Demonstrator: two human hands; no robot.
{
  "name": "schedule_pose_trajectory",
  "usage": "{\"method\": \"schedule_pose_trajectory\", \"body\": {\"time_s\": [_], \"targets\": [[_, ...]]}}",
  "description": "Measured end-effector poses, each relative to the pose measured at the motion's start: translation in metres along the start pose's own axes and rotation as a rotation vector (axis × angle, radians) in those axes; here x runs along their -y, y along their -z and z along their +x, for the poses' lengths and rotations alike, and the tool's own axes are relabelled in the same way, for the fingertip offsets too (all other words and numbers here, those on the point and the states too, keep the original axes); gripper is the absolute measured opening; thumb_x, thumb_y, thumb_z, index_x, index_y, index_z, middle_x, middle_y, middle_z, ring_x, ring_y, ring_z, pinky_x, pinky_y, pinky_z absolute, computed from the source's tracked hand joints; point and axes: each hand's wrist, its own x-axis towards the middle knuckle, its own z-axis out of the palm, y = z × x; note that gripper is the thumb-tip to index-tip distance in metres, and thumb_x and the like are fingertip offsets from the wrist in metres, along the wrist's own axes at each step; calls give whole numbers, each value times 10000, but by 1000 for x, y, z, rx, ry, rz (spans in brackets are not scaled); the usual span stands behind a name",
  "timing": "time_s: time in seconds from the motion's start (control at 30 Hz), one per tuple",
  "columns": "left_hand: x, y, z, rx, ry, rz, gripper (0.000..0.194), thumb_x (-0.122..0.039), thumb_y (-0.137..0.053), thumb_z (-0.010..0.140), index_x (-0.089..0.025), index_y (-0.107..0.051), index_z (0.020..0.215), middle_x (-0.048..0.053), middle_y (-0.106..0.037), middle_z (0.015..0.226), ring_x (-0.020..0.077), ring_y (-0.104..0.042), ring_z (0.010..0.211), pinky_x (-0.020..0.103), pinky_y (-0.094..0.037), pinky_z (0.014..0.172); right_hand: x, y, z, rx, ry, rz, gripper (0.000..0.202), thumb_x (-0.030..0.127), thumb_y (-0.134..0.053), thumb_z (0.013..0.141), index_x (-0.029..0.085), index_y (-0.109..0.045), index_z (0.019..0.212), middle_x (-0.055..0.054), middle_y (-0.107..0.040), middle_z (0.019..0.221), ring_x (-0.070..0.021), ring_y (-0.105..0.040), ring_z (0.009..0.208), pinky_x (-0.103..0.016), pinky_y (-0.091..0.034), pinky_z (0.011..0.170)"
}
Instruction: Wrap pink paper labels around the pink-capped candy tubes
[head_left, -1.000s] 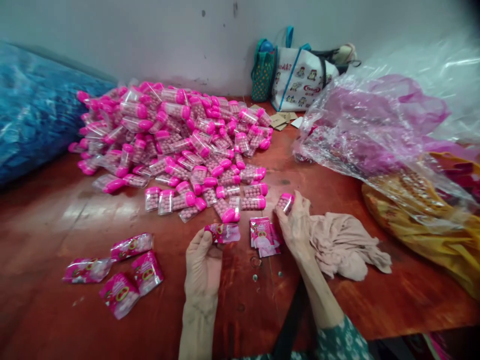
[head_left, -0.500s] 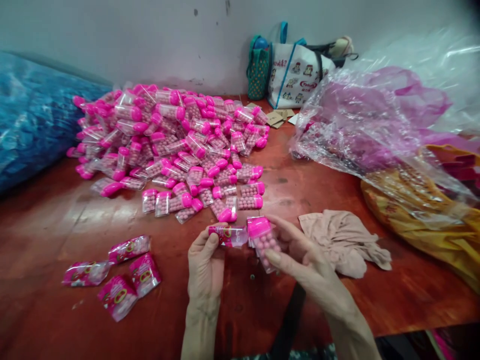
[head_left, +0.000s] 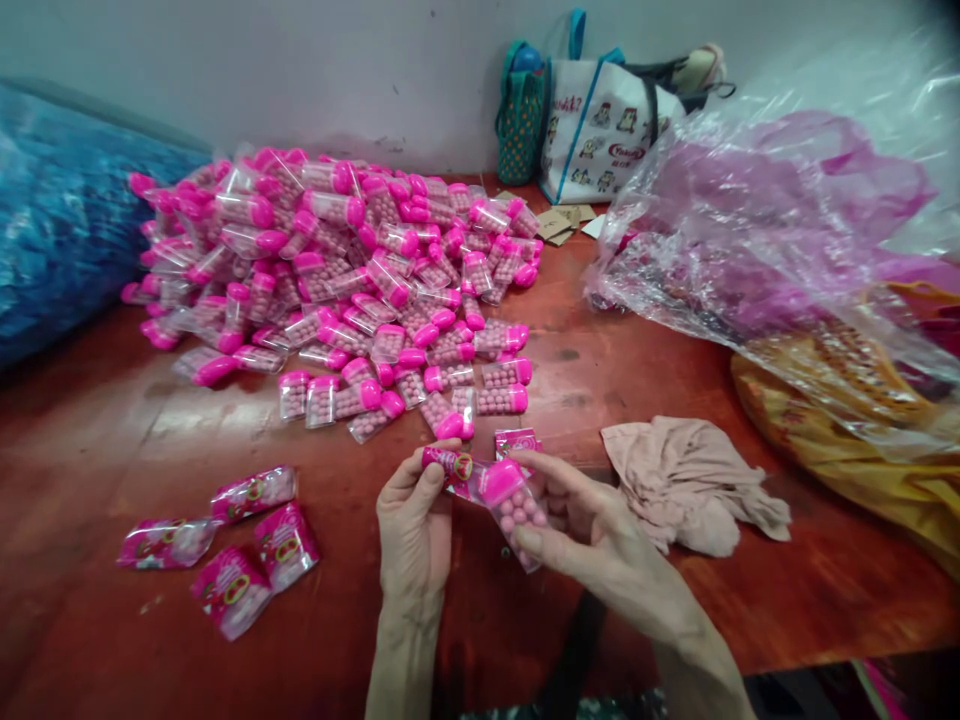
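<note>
My left hand (head_left: 416, 520) pinches a printed pink sleeve (head_left: 457, 470) between thumb and fingers. In my right hand (head_left: 592, 525) is a clear container of pink balls (head_left: 517, 510) with a bright pink cap, tilted, its cap against the open clear end of the sleeve. Behind the container, a small stack of printed sleeves (head_left: 516, 440) lies on the table. Several containers in printed sleeves (head_left: 236, 590) rest at the left. A large heap of capped containers (head_left: 337, 270) without sleeves covers the back left.
The red table (head_left: 360, 620) has a crumpled beige cloth (head_left: 694, 480) at the right. Beyond it are a yellow bag (head_left: 840, 450) and clear plastic (head_left: 697, 250). A white tote (head_left: 600, 135) and green bottle holder (head_left: 519, 125) stand by the wall. Blue plastic (head_left: 67, 220) bulges at far left.
My right hand has brought the container left and slightly down, bringing its cap to the sleeve. The sleeve in my left hand now tilts more. The whole view has shifted slightly.
</note>
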Motion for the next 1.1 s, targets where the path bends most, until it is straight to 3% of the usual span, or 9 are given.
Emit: {"method": "schedule_pose_trajectory", "body": {"time_s": [0.1, 0.23, 0.4, 0.57, 0.77, 0.97, 1.1], "targets": [[0, 1, 1, 9, 19, 10, 169, -186, -772, 531, -177, -685, 676, 43, -716, 795, 149, -648, 648, 260, -518, 623, -2, 1, 0, 26, -42, -39, 460, 205, -586, 778, 249, -467, 1219, -1, -584, 843, -130, -547, 720, -257, -483, 630], [2, 1, 2, -14, 25, 22, 222, -163, -746, 571, -172, -680, 783, 35, -710, 787, 132, -644, 671, 227, -509, 646, -6, 0, 2, -66, -21, -184, 472, 229, -557, 796, 255, -436, 1252, -9, -586, 855, -145, -547, 723, -283, -484, 643], [5, -2, 1, 70, 23, 44, 307, -179, -666, 685, -179, -623, 988, 77, -673, 989, 159, -638, 820, 247, -498, 717, -6, -5, 7, -107, 51, -162, 401, 219, -555, 797, 256, -461, 1185, 6, -573, 837, -128, -539, 706, -254, -478, 633], [9, -6, -1, 49, 28, 10, 208, -248, -621, 739, -140, -647, 916, 77, -691, 904, 162, -635, 829, 256, -490, 758, -10, -6, 10, -155, 62, -267, 360, 213, -556, 796, 247, -491, 1148, -11, -602, 915, -147, -555, 782, -272, -482, 693], [9, -16, -8, -26, 47, -94, 229, -346, -648, 708, -150, -669, 823, 42, -704, 799, 144, -644, 750, 241, -494, 734, -8, -15, 10, -247, 163, -487, 374, 185, -561, 792, 278, -510, 1151, 1, -597, 1057, -172, -557, 928, -308, -446, 838], [9, -18, -11, -10, 145, -17, 151, -198, -719, 628, -135, -671, 756, 52, -703, 767, 173, -651, 748, 301, -489, 780, -13, -21, 11, -277, 258, -522, 400, 160, -539, 794, 255, -514, 1182, -33, -595, 1107, -210, -547, 1015, -350, -438, 888], [10, -14, -7, 11, 254, -85, 173, -236, -706, 646, -145, -674, 791, 48, -699, 780, 178, -647, 762, 317, -485, 805, -24, -21, 9, -299, 318, -466, 424, 233, -564, 787, 286, -512, 1204, -33, -571, 1177, -252, -493, 1117, -405, -416, 937]]}}
